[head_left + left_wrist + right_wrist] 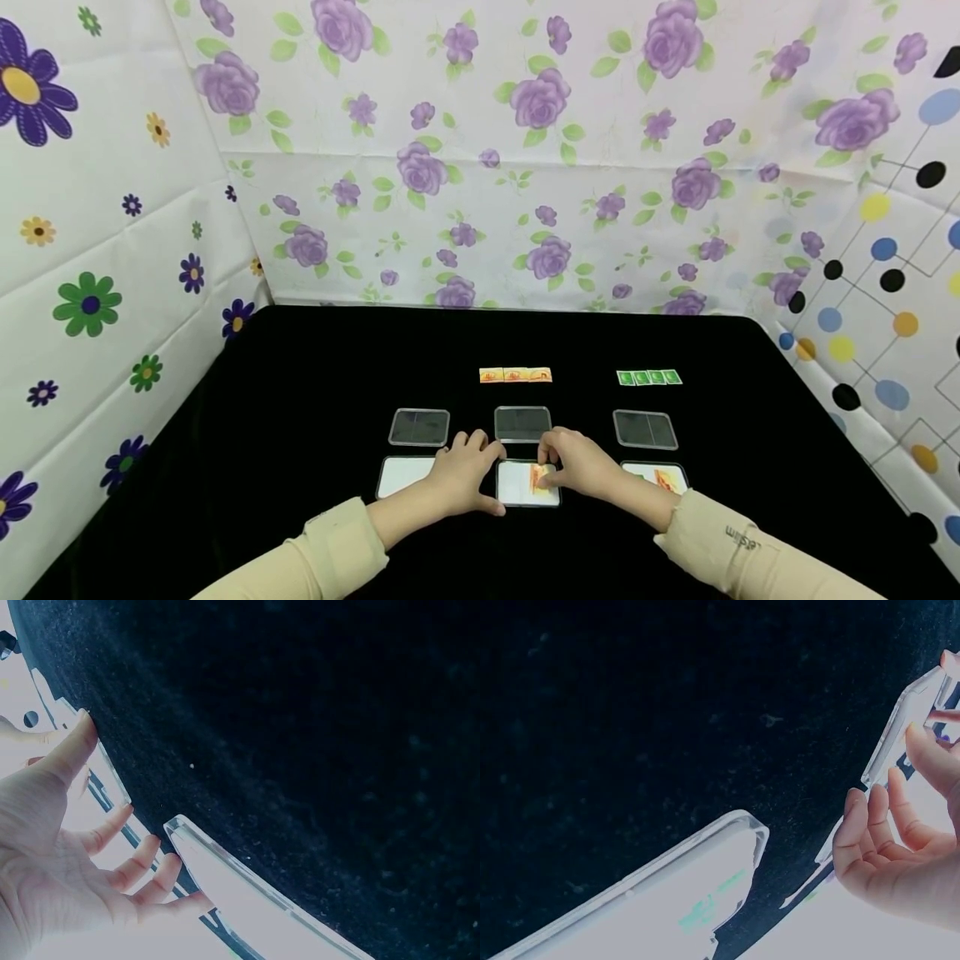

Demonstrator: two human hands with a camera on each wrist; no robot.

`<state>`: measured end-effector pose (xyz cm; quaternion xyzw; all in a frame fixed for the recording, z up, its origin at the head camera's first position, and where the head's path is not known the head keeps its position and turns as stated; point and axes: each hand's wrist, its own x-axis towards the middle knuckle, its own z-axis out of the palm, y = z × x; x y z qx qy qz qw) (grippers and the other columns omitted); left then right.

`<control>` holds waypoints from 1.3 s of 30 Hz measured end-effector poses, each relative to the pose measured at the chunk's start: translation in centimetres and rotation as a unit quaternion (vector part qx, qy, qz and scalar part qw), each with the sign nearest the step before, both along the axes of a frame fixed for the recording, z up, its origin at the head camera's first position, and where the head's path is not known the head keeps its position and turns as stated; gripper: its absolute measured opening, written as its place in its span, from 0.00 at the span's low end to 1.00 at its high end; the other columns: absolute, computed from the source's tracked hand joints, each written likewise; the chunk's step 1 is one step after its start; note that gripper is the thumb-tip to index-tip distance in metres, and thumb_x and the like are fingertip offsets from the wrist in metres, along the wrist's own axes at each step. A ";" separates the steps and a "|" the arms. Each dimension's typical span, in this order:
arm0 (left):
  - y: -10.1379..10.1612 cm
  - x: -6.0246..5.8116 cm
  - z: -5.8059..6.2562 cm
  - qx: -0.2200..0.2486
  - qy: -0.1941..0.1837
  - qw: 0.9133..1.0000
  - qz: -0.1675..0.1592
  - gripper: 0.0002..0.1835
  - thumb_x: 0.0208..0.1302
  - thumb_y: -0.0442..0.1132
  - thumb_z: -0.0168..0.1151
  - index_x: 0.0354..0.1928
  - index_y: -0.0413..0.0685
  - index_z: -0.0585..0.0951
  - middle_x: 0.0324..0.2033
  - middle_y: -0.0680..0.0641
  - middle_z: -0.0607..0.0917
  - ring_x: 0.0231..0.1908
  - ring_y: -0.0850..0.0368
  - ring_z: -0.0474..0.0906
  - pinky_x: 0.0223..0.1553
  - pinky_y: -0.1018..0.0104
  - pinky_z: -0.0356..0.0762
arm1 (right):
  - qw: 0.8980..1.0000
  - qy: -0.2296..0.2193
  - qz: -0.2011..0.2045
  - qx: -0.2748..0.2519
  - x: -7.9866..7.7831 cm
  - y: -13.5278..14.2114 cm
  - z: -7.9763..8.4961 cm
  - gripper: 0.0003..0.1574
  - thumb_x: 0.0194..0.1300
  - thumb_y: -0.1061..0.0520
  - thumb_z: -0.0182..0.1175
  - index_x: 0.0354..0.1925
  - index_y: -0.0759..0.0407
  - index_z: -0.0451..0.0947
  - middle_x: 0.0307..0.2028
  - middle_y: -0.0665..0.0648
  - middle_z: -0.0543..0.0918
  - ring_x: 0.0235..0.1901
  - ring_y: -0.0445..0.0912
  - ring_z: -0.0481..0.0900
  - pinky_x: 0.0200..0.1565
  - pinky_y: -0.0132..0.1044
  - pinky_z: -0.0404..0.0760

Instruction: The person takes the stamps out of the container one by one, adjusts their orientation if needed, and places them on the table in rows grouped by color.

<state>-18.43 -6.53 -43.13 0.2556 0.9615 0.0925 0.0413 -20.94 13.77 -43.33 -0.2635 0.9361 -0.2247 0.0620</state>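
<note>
A shallow clear box with a white base (513,492) lies in front of me, between both hands. My left hand (462,473) holds its left side, thumb at the near corner and index finger at the far one. An orange-and-yellow printed card (536,475) is inside, in the right part of the box. My right hand (581,467) pinches at this card, its thumb over the print and index fingertip at the card's far edge. In the right wrist view the right thumb (922,750) reaches over the box, with the other fingers curled beside it.
Two similar white-based boxes flank it: one on the left (397,475), one on the right (675,473) with green and orange cards. Behind stand three clear trays (418,427). Farther back lie rows of orange cards (515,376) and green cards (649,377) on the black tabletop (337,358).
</note>
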 end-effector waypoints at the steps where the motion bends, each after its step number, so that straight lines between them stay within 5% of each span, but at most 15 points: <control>1: 0.0 0.0 0.0 0.000 0.001 1.000 0.000 0.37 0.33 0.61 0.69 0.49 0.56 0.71 0.46 0.46 0.71 0.45 0.49 0.68 0.36 0.47 0.73 | 1.000 0.000 0.001 0.000 0.0 0.0 0.0 0.17 0.39 0.53 0.71 0.25 0.54 0.72 0.24 0.47 0.71 0.25 0.39 0.67 0.28 0.29 0.68; 22: 0.1 0.1 0.2 -0.003 0.000 1.000 -0.004 0.37 0.34 0.61 0.68 0.49 0.55 0.70 0.46 0.46 0.71 0.45 0.48 0.67 0.36 0.48 0.73 | 0.997 -0.052 0.035 -0.054 -0.1 -0.1 0.2 0.17 0.42 0.67 0.67 0.27 0.57 0.68 0.22 0.49 0.72 0.21 0.37 0.67 0.23 0.27 0.68; 39: 0.1 0.0 0.1 0.005 -0.009 1.000 0.001 0.37 0.34 0.60 0.69 0.49 0.55 0.71 0.46 0.46 0.71 0.45 0.48 0.67 0.37 0.47 0.72 | 0.988 -0.066 0.079 -0.117 -0.9 1.1 1.2 0.07 0.52 0.66 0.60 0.32 0.60 0.75 0.25 0.51 0.78 0.20 0.35 0.68 0.23 0.26 0.72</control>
